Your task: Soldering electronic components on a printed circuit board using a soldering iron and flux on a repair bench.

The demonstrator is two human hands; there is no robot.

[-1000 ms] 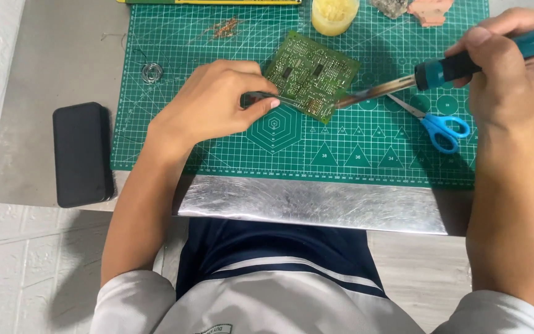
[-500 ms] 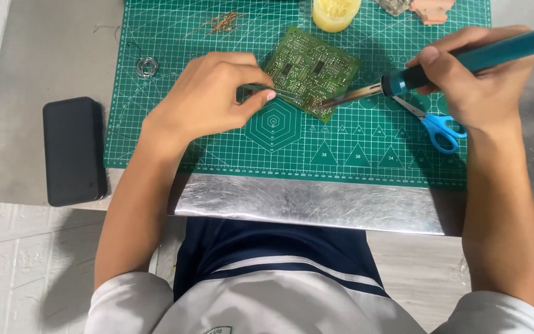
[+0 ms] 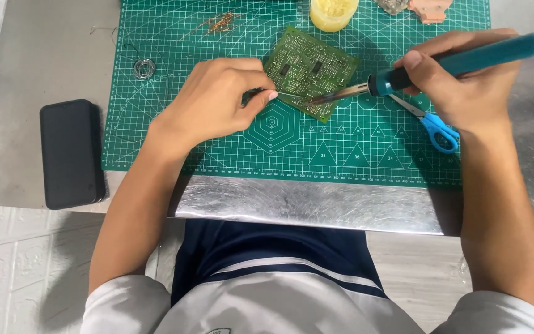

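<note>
Green cutting mat [image 3: 174,142], left hand [image 3: 214,102] fingers pinching circuit board [image 3: 310,71] edge, right hand [image 3: 471,80] clamped on soldering iron [image 3: 446,65], cord cut off

Circuit board [image 3: 310,72] lay on the cutting mat [image 3: 230,148], near its far middle. Left hand [image 3: 217,99] sat at the board's left edge, soldering iron [image 3: 440,65] in the right hand [image 3: 471,86] came in from the right, tip on the board. Scissors [image 3: 431,124] lay under the right hand. Jar [image 3: 334,12] behind the board, wire coil [image 3: 144,67] at mat's left, phone [image 3: 71,153] left of the mat on the table [image 3: 44,55].
</note>
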